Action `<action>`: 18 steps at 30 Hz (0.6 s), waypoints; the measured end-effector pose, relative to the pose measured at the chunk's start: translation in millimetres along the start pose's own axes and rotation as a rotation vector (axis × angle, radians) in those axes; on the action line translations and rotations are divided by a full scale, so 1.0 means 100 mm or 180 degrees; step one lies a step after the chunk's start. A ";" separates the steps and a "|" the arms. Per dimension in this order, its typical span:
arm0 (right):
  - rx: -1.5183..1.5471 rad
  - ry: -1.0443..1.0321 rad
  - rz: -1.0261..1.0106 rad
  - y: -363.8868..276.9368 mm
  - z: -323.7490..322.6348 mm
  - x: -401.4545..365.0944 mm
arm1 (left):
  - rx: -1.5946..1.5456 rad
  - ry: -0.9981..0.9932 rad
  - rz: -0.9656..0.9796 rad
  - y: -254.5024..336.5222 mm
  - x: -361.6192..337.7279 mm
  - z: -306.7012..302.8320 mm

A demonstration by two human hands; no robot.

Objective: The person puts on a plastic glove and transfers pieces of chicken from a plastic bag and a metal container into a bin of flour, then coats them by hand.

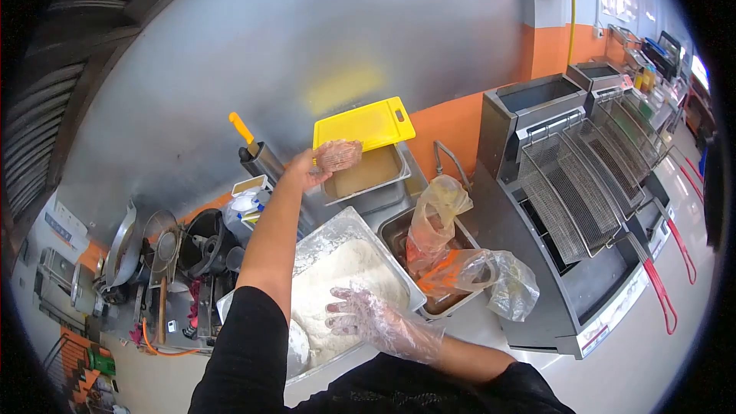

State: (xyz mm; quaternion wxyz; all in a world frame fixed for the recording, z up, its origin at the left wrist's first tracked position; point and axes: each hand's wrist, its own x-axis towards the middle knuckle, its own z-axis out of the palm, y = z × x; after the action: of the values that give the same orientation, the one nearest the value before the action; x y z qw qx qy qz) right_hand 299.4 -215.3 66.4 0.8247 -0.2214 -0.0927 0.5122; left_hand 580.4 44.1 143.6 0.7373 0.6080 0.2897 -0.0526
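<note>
My left hand (pixel 305 170) is bare and grips a pinkish, ridged piece of raw meat (pixel 339 155) by its edge. The meat is over the near left side of a metal pan of cloudy brownish liquid (pixel 369 172). My right hand (pixel 360 316), in a clear plastic glove dusted white, has its fingers spread over white flour (pixel 356 264). That flour fills a large metal tray (pixel 402 280). A whitish bowl-like thing (pixel 297 349) lies at the tray's near left. Beside the tray, a second metal pan (pixel 392 231) holds plastic bags (pixel 441 222) with orange-pink contents.
A yellow cutting board (pixel 364 124) rests at the back of the liquid pan. An orange-handled knife (pixel 241 129) stands in a metal holder. To the right are deep fryers (pixel 537 96) with wire baskets (pixel 571 192). Strainers (pixel 165 245) and a black bucket (pixel 205 238) crowd the left.
</note>
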 end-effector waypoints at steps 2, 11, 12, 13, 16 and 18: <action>0.0010 -0.0005 0.0007 0.00 0.01 -0.01 | -0.0117 -0.0063 -0.0035 0.00 0.07 -0.02; -0.0019 0.0043 0.0028 -0.08 0.04 -0.07 | 0.0324 0.0164 0.0207 -0.02 -0.21 0.19; -0.0005 0.0054 0.0029 -0.08 0.03 -0.08 | 0.0290 0.0148 0.0167 -0.03 -0.18 0.18; 0.0009 0.0065 0.0032 -0.07 0.03 -0.09 | 0.0253 0.0133 0.0126 -0.04 -0.16 0.16; 0.0015 0.0039 -0.0023 -0.05 -0.01 -0.08 | 0.0036 -0.0046 0.0084 -0.07 -0.14 0.11; 0.0013 0.0092 -0.0018 -0.06 0.00 -0.09 | 0.0039 -0.0026 0.0097 -0.08 -0.17 0.09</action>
State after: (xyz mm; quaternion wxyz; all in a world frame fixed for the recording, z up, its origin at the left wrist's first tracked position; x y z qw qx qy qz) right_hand 300.5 -225.5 69.6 0.8278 -0.2268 -0.0803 0.5068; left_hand 566.1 29.3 146.0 0.7354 0.6167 0.2771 -0.0455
